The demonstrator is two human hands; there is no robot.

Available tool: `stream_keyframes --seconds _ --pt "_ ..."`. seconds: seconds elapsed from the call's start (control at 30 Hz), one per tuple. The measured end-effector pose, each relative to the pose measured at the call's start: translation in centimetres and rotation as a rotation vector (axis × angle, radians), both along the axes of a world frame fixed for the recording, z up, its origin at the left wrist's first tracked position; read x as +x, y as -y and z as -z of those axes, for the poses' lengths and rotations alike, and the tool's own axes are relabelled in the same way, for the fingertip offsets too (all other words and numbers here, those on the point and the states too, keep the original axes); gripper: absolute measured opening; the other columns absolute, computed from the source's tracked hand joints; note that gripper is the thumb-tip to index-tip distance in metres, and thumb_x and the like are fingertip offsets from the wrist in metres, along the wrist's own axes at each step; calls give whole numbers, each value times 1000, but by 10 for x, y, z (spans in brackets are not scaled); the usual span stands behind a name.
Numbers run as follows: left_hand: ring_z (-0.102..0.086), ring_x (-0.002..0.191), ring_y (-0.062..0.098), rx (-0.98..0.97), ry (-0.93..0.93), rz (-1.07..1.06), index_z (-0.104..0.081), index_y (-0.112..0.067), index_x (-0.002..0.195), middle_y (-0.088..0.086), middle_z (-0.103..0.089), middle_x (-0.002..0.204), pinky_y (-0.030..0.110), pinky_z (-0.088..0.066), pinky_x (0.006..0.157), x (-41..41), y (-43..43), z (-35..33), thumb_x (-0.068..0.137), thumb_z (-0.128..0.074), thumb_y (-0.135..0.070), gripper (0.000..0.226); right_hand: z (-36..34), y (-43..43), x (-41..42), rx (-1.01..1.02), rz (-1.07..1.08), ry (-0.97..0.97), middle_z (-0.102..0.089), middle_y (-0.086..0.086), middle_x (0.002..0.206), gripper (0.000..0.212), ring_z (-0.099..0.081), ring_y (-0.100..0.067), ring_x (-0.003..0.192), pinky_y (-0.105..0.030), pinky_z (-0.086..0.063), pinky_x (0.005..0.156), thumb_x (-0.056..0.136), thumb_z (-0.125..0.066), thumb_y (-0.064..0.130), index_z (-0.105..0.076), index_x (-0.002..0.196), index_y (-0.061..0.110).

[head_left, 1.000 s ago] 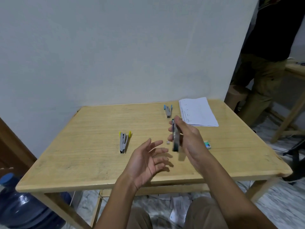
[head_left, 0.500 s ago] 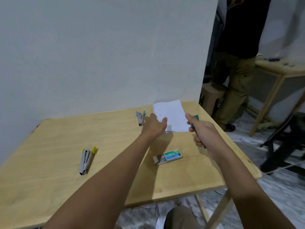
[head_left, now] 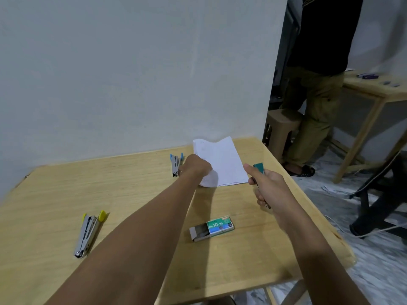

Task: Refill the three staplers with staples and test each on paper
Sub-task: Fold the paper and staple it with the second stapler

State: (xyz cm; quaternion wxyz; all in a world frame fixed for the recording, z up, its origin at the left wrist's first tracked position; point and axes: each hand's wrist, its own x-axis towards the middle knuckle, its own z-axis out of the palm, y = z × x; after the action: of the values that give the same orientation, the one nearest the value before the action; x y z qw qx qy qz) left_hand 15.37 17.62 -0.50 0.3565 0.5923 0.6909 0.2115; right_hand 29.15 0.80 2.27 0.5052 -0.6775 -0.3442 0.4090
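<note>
Head view. We take the staple box (head_left: 211, 227) as our landmark; it lies on the tabletop (head_left: 136, 186) with its inner tray slid partly out to the left.

Our left hand (head_left: 197, 167) is beyond the box, fingers closed on the near left corner of the paper stack (head_left: 221, 162), which curls up under the grip. The rest of the stack lies flat, beyond the box toward the wall.

Our right hand (head_left: 264, 183) is to the right of the box and above the tabletop, fingers wrapped around the teal stapler (head_left: 259, 167); only its teal end shows above the thumb.

The blue-tabbed stapler (head_left: 175, 162) lies beyond the box, just left of the left hand. The yellow-tabbed stapler (head_left: 88, 234) lies well to the left of the box, apart from both hands.

Handling notes, as judgement:
- The paper is light, thin and limp. We hold it at a corner or edge and keep the free margin exposed for the stapler mouth.
- The staplers are small, rigid and metal-bodied. We grip them across the body, thumb on top.
- Staple strips are brittle; we lift them by their sides.
</note>
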Motion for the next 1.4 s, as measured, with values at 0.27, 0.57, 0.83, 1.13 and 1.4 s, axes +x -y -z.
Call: stream_keyframes --seconds 0.27,0.57,0.83,1.13,1.4 --pt "-66 92 22 -16 704 99 -65 -11 104 6 -70 106 34 -54 77 -52 51 -33 96 -57 -19 14 -1 4 4 55 175 14 -38 -4 72 54 -31 -13 57 -29 -31 53 85 -66 56 -63 105 6" --pt "-69 104 24 8 867 246 -64 -15 118 5 -73 114 40 -54 94 -125 130 -51 97 -58 -19 22 -33 21 -41 242 -73 -28 -34 5 52 26 -27 -11 44 -25 -24 46 88 -71 39 -56 85 18" --pt "-65 93 19 116 768 259 -69 -15 111 2 -73 110 35 -47 84 -177 164 -60 91 -54 -3 28 -44 49 -88 309 -129 -220 -62 -2 78 29 -26 -11 43 -25 -25 44 90 -68 38 -58 95 12" --pt "-67 100 29 151 873 232 -69 -11 108 5 -73 110 40 -49 87 -196 175 -70 81 -66 -32 35 -49 64 -112 348 -223 -29 -28 -10 68 24 -23 -14 48 -27 -22 46 89 -69 27 -52 83 11" --pt "-68 90 25 287 949 154 -72 -6 100 11 -73 102 35 -52 80 -196 185 -70 78 -75 -34 36 -43 71 -117 372 -231 -139 -27 -9 74 34 -22 -13 49 -27 -23 48 84 -74 38 -49 88 15"
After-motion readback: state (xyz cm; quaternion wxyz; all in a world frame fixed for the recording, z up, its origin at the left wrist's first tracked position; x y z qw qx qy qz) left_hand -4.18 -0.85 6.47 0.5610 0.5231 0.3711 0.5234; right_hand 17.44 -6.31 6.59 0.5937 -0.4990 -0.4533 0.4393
